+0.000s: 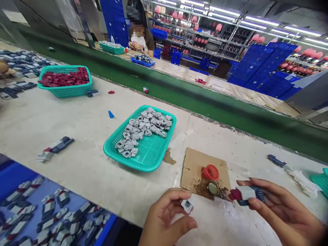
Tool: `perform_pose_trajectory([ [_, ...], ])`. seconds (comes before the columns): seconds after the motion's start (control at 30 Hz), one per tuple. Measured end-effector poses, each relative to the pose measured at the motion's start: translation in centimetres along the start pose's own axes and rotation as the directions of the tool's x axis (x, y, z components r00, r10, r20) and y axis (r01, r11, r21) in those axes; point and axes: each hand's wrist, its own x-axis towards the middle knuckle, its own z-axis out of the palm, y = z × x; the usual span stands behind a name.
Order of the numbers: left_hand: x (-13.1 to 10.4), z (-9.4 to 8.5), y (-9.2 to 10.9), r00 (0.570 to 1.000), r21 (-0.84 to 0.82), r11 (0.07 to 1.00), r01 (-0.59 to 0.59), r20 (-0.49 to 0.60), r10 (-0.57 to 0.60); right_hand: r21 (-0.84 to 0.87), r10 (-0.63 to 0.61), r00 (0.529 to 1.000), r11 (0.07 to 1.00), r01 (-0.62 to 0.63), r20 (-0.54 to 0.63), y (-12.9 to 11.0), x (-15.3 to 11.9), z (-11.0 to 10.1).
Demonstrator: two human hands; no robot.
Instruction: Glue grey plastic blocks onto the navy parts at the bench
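My left hand pinches a small grey square part between thumb and fingertips, low over the table's front edge. My right hand holds a toy piece made of red, white and dark blue parts, just right of a cardboard square. On the cardboard sit a red cap and a small round metal lid in a brown stain. A teal tray with several grey square parts lies beyond my left hand.
A teal basket of dark red pieces stands at the far left. Assembled pieces fill a blue bin at the lower left, and one lies loose on the table. A green conveyor belt runs behind. Another person works across it.
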Motion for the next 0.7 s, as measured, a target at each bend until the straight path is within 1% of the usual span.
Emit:
perform_pose_trajectory([
  [0.07, -0.2, 0.0, -0.3, 0.998, 0.078, 0.995, -0.066, 0.007, 0.066, -0.094, -0.066, 0.995, 0.994, 0.060, -0.069, 0.2, -1.0, 0.4],
  [0.1, -0.4, 0.0, -0.3, 0.997, 0.107, 0.991, -0.077, 0.014, 0.076, -0.150, -0.110, 0.990, 0.984, 0.096, -0.085, 0.1, -1.2, 0.6],
  [0.17, -0.6, 0.0, -0.4, 0.999, 0.135, 0.990, -0.045, 0.003, 0.045, -0.298, -0.190, 0.977, 0.942, 0.153, -0.098, -0.2, -1.3, 0.9],
  [0.23, -0.9, 0.1, -0.2, 1.000, 0.142, 0.990, 0.004, -0.017, -0.002, -0.430, -0.237, 0.966, 0.887, 0.170, -0.106, -0.5, -1.2, 1.2],
  [0.3, -1.0, 0.2, 0.0, 0.999, 0.131, 0.990, 0.048, -0.027, -0.045, -0.511, -0.290, 0.954, 0.833, 0.214, -0.073, -0.6, -1.1, 1.5],
  [0.4, -1.1, 0.4, 0.3, 0.987, 0.038, 0.987, 0.156, -0.055, -0.154, -0.551, -0.418, 0.908, 0.752, 0.362, 0.025, -0.7, -1.0, 1.9],
  [0.43, -1.2, 0.5, 0.4, 0.980, 0.001, 0.982, 0.190, -0.065, -0.189, -0.552, -0.449, 0.892, 0.730, 0.403, 0.056, -0.7, -1.0, 2.0],
  [0.5, -1.3, 0.6, 0.5, 0.972, -0.039, 0.974, 0.222, -0.065, -0.224, -0.538, -0.487, 0.868, 0.710, 0.455, 0.091, -0.7, -1.0, 2.3],
  [0.6, -1.5, 0.9, 0.8, 0.966, 0.007, 0.969, 0.248, -0.082, -0.247, -0.515, -0.512, 0.852, 0.704, 0.490, 0.111, -0.4, -0.9, 2.7],
  [0.7, -1.7, 1.0, 1.0, 0.962, 0.060, 0.965, 0.256, -0.119, -0.248, -0.494, -0.514, 0.848, 0.708, 0.504, 0.128, -0.1, -0.9, 3.0],
])
